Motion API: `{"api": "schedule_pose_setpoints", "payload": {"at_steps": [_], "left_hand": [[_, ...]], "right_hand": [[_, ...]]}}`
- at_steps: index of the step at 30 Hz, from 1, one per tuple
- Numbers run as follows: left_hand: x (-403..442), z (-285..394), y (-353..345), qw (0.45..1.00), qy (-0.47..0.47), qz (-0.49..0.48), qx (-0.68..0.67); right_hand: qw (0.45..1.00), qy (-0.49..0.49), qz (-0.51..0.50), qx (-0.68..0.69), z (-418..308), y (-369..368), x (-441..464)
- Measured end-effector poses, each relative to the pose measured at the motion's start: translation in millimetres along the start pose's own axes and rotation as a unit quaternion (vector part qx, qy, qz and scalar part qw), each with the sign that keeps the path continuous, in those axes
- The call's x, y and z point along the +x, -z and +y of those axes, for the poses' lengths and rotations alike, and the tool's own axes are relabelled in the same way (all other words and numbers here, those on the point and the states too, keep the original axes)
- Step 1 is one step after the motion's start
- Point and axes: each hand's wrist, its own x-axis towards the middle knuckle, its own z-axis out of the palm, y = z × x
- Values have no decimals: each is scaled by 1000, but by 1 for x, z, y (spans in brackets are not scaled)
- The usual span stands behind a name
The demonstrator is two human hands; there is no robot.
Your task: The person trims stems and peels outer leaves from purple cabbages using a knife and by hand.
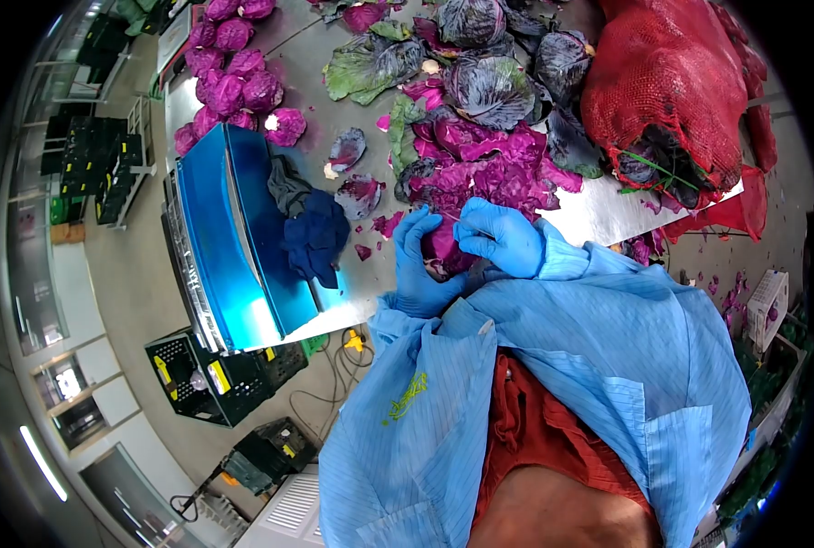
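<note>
A purple head of red cabbage (pixel 442 249) sits at the near edge of the metal table, close to my body. My left hand (pixel 421 272), in a blue glove, curves its fingers and thumb around the left side of this head. On the other side, my gloved right hand (pixel 503 239) is closed, its fingers bent together against the cabbage; what they grip is hidden. Just beyond both hands lies a pile of loose purple cabbage leaves (pixel 493 173). Two torn outer leaves, one being a dark leaf (pixel 359 195), rest to the left.
Untrimmed dark cabbages (pixel 489 91) stand behind the leaves. A red mesh sack (pixel 667 82) of cabbages is at right. Peeled purple heads (pixel 233 87) are heaped far left, near a blue bin (pixel 229 228) and dark cloth (pixel 316 237). Black crates (pixel 215 379) stand on the floor.
</note>
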Motion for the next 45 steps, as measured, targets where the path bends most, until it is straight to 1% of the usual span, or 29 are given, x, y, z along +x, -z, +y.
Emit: {"api": "schedule_pose_setpoints", "payload": {"at_steps": [4,7,10,13,16,19,22,23,26,30,33,34,36,37,38,40,41,42,43,44,45], "left_hand": [[-1,-2,0,1000,-6,-4,11],[0,-4,-1,1000,0,1,-19],[2,0,0,1000,7,-10,-1],[1,-2,1,1000,1,-30,-8],[-1,2,2,998,19,-56,-17],[-2,-5,0,996,12,-66,-59],[1,-5,0,995,11,-78,-57],[3,-3,1,995,6,-83,-53],[7,-2,5,994,-2,-98,-51],[10,-1,6,992,-1,-102,-78],[16,-6,10,989,-23,-115,-89],[15,-9,11,988,-30,-122,-91],[13,-17,13,984,-2,-142,-106],[15,-21,13,982,9,-152,-112],[17,-25,12,978,17,-160,-130],[15,-29,11,969,40,-180,-166],[17,-32,13,964,44,-204,-166],[16,-32,14,967,49,-192,-158],[16,-31,14,971,52,-178,-150],[14,-31,13,974,58,-164,-142],[10,-33,12,972,81,-151,-162]], "right_hand": [[1000,-5,-22,-21,0,1,-2],[999,-48,11,-5,-1,-6,-6],[999,-34,3,-16,4,-9,-7],[1000,-7,-7,19,-4,-3,-5],[998,-26,-28,44,1,-1,-9],[996,8,7,85,-4,-4,-12],[989,-26,18,144,-1,0,-10],[991,31,28,125,-2,-1,-8],[993,-2,4,119,-3,2,-11],[994,22,7,108,-5,5,-6],[996,-39,-8,78,-18,5,-5],[994,-46,-1,98,-19,6,-3],[989,-61,14,136,-18,9,3],[992,84,22,90,-19,7,9],[994,-19,-30,107,-26,11,1],[991,-51,-34,120,-26,11,7],[993,-72,-6,92,-17,15,12],[993,-93,22,66,-11,17,17],[993,-53,41,101,-9,18,17],[991,-69,37,112,-8,18,18],[988,-85,34,123,-8,16,19]]}}
